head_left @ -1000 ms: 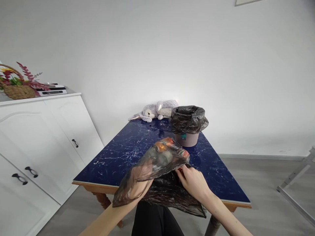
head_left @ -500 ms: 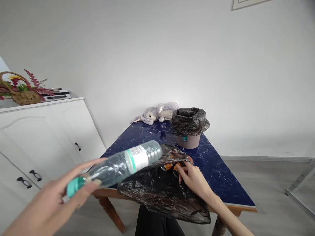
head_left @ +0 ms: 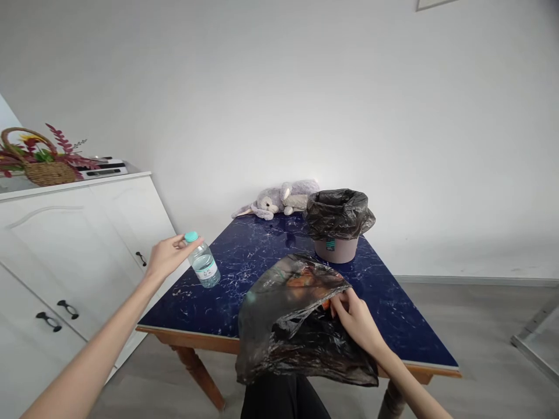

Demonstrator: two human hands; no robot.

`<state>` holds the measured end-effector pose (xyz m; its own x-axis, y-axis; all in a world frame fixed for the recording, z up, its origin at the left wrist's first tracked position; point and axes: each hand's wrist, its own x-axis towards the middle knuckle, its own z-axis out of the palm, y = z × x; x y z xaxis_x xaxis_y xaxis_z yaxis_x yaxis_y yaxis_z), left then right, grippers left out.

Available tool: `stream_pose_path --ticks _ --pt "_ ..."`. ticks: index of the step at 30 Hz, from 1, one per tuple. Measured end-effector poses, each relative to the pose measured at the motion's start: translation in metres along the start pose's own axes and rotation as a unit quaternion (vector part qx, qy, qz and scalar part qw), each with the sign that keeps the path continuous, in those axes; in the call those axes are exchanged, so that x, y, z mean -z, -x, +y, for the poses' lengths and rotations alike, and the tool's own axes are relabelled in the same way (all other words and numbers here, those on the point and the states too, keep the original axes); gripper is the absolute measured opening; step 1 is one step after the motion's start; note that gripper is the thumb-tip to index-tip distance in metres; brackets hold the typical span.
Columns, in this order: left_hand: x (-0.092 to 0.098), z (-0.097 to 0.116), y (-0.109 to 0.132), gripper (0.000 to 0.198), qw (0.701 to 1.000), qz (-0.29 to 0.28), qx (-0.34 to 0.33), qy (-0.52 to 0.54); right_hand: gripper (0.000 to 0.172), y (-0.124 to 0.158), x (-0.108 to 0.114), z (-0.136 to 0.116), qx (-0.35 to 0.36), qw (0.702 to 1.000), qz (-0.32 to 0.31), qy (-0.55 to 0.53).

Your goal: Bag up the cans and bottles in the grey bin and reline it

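Note:
My left hand (head_left: 173,255) pinches a clear plastic water bottle (head_left: 204,265) by its turquoise cap. The bottle tilts slightly over the table's left side; whether its base touches the tabletop I cannot tell. My right hand (head_left: 354,317) has its fingers closed on the mouth edge of a black plastic bag (head_left: 301,343). That bag lies at the table's front edge and droops over it towards my lap. Through the thin film show orange-patterned cans (head_left: 305,282), partly hidden, and a faint greenish shape at the bag's left.
A pinkish bin (head_left: 336,250) with a black liner (head_left: 338,212) folded over its rim stands at the back right of the blue marbled table (head_left: 244,256). Behind lies a plush rabbit (head_left: 279,198). White cabinets (head_left: 87,233) with a flower basket (head_left: 48,171) stand left.
My left hand has carried the bottle away from above the bag, forward and onto the table's left side, turning it upright-ish. The bag's left part has puffed up; my right hand stays on its edge.

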<state>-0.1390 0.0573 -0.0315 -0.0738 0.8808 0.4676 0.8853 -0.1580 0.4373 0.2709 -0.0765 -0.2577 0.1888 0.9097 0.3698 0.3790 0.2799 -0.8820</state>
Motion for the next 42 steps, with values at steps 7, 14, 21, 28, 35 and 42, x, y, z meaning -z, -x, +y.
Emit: stream_pose_path --ticks 7,14,21,28,35,42 --pt "-0.038 -0.018 -0.042 0.057 0.998 -0.033 0.018 -0.048 0.026 -0.003 0.001 0.006 -0.016 0.999 0.027 -0.03" --pt "-0.032 -0.028 -0.033 0.092 0.993 -0.056 0.028 -0.097 0.028 0.001 0.0 0.009 -0.005 0.999 0.033 -0.005" --pt "-0.007 0.05 0.083 0.045 0.989 -0.006 -0.148 -0.016 0.026 0.0 -0.002 0.0 0.075 0.994 0.041 0.068" --pt "-0.059 0.149 0.22 0.031 0.816 -0.399 -0.37 0.196 0.016 -0.04 -0.001 -0.077 0.231 0.965 -0.003 0.122" --pt "-0.144 0.112 0.172 0.037 0.946 -0.048 -0.293 -0.133 0.046 -0.059 -0.007 -0.082 0.236 0.945 -0.028 0.226" --pt "-0.099 0.093 0.16 0.039 0.921 0.044 -0.285 -0.26 0.047 -0.043 -0.018 -0.067 0.182 0.909 -0.047 0.371"
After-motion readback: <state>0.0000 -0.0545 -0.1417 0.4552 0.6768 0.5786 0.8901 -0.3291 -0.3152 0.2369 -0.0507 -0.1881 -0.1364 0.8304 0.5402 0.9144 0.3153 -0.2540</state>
